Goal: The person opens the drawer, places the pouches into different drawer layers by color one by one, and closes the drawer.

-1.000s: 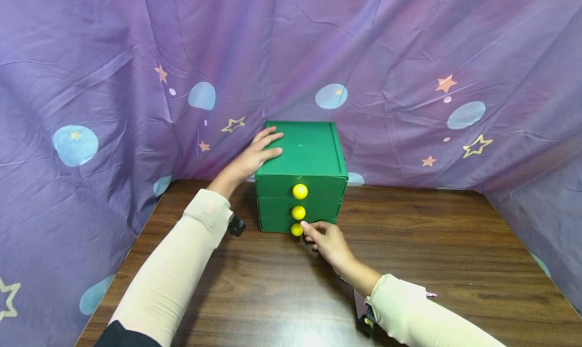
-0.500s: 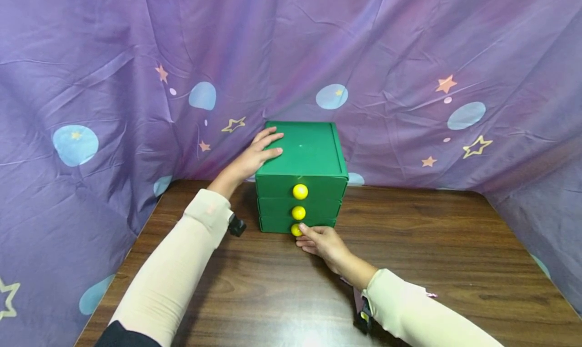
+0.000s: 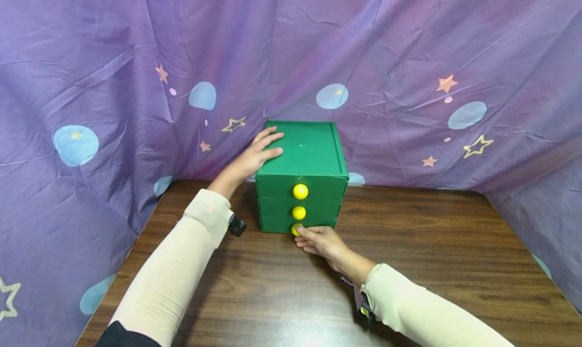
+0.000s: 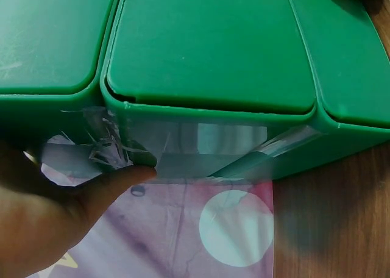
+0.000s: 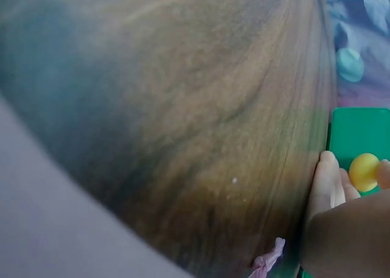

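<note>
Green drawer box [image 3: 306,147], the left hand [image 3: 255,155] resting spread on its upper left, the right hand [image 3: 326,243] pinching its lowest yellow knob [image 3: 294,230], stands by the desk's [image 3: 409,226] back edge, all three drawers [image 3: 276,186] looking closed, none yet drawn out.

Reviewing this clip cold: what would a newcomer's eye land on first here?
Probably the bright green drawer unit at the middle of the head view, with three round yellow knobs in a column down its front. Next, the two hands: the left hand rests on its top's left edge, the right hand pinches the lowest knob. Behind hangs a purple cloth patterned with stars.
</note>
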